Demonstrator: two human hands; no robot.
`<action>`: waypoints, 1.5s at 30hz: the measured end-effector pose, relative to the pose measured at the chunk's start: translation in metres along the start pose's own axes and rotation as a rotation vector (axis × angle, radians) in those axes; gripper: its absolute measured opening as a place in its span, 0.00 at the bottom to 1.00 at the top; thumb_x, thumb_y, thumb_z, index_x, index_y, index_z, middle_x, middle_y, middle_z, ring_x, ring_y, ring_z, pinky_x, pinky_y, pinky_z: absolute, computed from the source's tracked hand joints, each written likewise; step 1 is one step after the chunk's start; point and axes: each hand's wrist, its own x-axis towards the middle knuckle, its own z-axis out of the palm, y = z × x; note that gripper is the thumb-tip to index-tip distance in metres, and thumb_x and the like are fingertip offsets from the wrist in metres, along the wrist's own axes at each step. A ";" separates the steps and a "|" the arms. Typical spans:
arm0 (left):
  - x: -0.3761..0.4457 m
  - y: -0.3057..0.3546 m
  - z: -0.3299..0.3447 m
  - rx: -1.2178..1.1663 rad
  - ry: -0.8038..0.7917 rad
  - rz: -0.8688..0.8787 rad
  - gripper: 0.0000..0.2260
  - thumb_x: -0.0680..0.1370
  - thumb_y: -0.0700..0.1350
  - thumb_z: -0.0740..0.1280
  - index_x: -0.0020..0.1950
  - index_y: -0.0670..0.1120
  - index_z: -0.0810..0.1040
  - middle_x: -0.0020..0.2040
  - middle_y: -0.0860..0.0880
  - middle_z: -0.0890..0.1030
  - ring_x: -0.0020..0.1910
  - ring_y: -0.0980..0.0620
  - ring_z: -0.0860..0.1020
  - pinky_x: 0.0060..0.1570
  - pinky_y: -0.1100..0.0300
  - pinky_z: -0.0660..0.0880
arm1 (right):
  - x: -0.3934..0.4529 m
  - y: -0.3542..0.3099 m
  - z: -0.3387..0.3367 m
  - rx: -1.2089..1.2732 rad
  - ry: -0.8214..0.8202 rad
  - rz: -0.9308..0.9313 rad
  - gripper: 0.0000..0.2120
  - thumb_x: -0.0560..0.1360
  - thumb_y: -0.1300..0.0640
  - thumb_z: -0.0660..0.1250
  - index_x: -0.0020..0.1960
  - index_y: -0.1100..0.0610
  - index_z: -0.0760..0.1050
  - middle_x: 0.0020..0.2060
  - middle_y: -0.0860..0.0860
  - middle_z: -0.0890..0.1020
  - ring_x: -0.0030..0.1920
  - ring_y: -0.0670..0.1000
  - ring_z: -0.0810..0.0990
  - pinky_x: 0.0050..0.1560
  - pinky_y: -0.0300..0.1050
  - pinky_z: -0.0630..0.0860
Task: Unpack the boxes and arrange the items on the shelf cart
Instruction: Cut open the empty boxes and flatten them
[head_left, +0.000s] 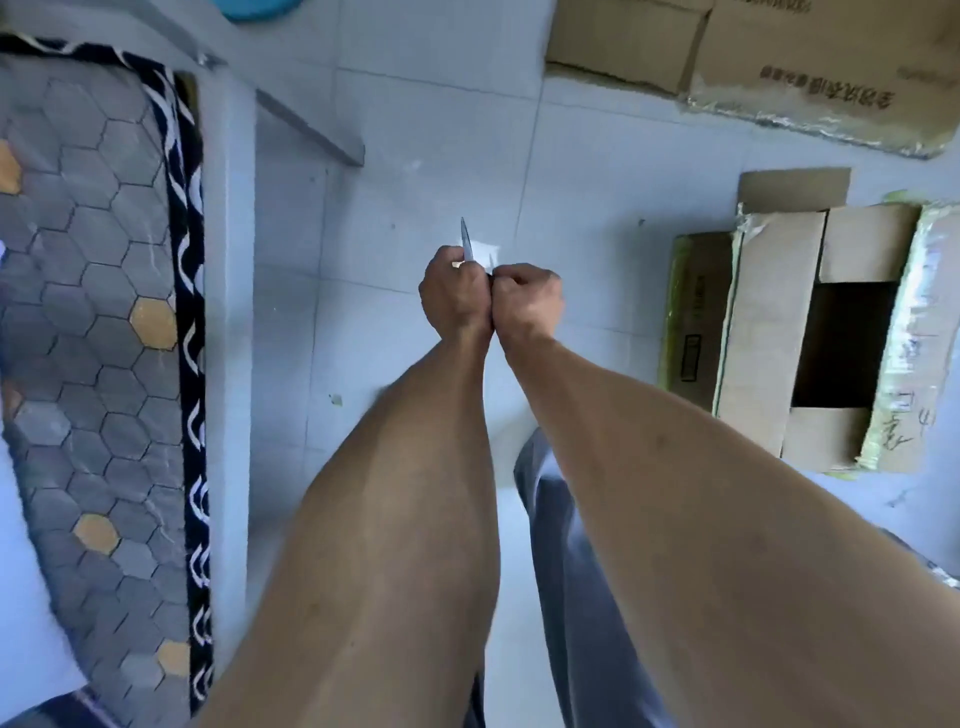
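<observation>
The left hand (451, 296) hides all of the blade (466, 239) but its tip. What the right hand (527, 301), touching it, pinches is too small to tell. Right of the hands, the open box (769, 332) has a dark, unreadable interior, and the frame edge cuts its far side. Beyond that box, the printed carton (831, 78) runs off the top edge.

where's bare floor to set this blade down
Bare tiled floor lies ahead of both hands, between the mattress and the open cardboard box. The far right is crowded with closed boxes. The left hand holds the blade.
</observation>
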 end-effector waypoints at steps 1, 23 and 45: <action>0.005 -0.005 -0.011 -0.036 0.029 -0.016 0.13 0.73 0.36 0.59 0.50 0.43 0.81 0.45 0.49 0.82 0.42 0.47 0.75 0.32 0.62 0.66 | -0.004 -0.004 0.011 -0.034 -0.023 -0.017 0.13 0.67 0.66 0.61 0.33 0.53 0.80 0.27 0.48 0.77 0.35 0.56 0.73 0.32 0.35 0.70; 0.089 -0.075 -0.224 -0.194 0.402 0.114 0.08 0.68 0.36 0.62 0.43 0.45 0.76 0.35 0.54 0.75 0.37 0.52 0.72 0.31 0.61 0.61 | -0.098 -0.077 0.212 -0.195 -0.079 -0.306 0.15 0.68 0.68 0.65 0.44 0.53 0.86 0.41 0.48 0.86 0.44 0.52 0.83 0.50 0.43 0.80; 0.136 -0.140 -0.326 0.380 0.411 0.255 0.14 0.77 0.43 0.59 0.62 0.46 0.74 0.74 0.43 0.66 0.73 0.42 0.62 0.68 0.48 0.63 | -0.159 -0.085 0.305 -0.690 -0.033 -0.649 0.20 0.70 0.70 0.57 0.55 0.57 0.81 0.49 0.57 0.81 0.51 0.58 0.76 0.50 0.47 0.72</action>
